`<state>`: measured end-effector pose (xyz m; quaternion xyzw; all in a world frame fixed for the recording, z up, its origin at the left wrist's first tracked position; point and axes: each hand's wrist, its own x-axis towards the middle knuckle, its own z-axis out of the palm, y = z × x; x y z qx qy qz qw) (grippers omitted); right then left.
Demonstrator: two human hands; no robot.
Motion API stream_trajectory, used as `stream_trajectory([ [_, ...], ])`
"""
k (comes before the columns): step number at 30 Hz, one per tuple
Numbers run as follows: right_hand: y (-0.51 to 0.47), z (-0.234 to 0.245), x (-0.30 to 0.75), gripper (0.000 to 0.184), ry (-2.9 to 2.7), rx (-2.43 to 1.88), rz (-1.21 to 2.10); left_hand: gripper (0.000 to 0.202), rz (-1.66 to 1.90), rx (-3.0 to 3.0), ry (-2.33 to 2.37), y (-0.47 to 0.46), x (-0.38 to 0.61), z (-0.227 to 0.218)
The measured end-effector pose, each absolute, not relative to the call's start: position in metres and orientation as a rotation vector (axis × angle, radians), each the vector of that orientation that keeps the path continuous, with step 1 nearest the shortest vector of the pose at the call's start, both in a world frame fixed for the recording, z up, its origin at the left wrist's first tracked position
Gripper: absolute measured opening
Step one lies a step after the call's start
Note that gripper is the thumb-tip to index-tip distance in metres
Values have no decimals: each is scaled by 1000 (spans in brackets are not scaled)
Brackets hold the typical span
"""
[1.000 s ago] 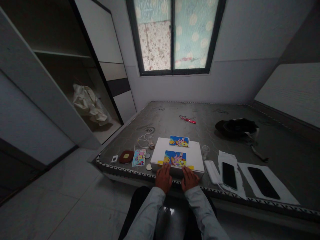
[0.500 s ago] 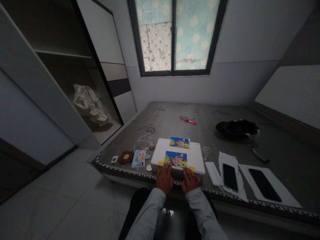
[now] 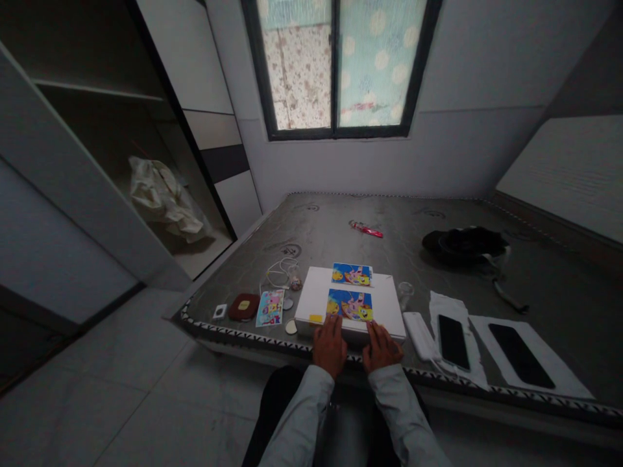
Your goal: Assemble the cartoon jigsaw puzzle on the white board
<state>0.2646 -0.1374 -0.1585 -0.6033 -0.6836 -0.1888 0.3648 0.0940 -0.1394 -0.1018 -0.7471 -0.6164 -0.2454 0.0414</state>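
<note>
A white box [image 3: 305,292] lies flat on a grey mattress, close to its front edge. Two blue cartoon cards rest on the lid, a far card [image 3: 351,274] and a near card [image 3: 349,303]. My left hand [image 3: 331,347] reaches over the box's front edge, its outstretched fingertips at the near card's lower left. At that card's lower right corner are the stretched fingers of my right hand [image 3: 381,344]. Neither hand grasps anything. A small yellow piece [image 3: 316,318] sticks to the lid's front edge, left of my left hand.
Left of the box are a brown round-cornered case [image 3: 244,307], a pink-blue card [image 3: 270,307] and a white cable [image 3: 280,274]. Rightward lie a white power bank [image 3: 421,336] and two phones, one near [image 3: 453,342], one farther right [image 3: 520,355]. Farther back are a black cap [image 3: 464,245] and a red strap [image 3: 367,229].
Both hands have shifted slightly right, and the near card seems to have slid a little right on the lid. A yellow piece near my right hand is now covered. The camera view has shifted too.
</note>
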Motion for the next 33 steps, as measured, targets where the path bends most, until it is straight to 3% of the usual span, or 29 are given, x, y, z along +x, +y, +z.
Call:
stream_trajectory([
  [8,-133,-159,259,62,-1704,-1610,-506,57,-810,-2250,-1918,-135,101,-106],
  [33,-127,-157,230,60,-1502,-1754,-460,54,-1022,-2174,-1942,-126,107,-109],
])
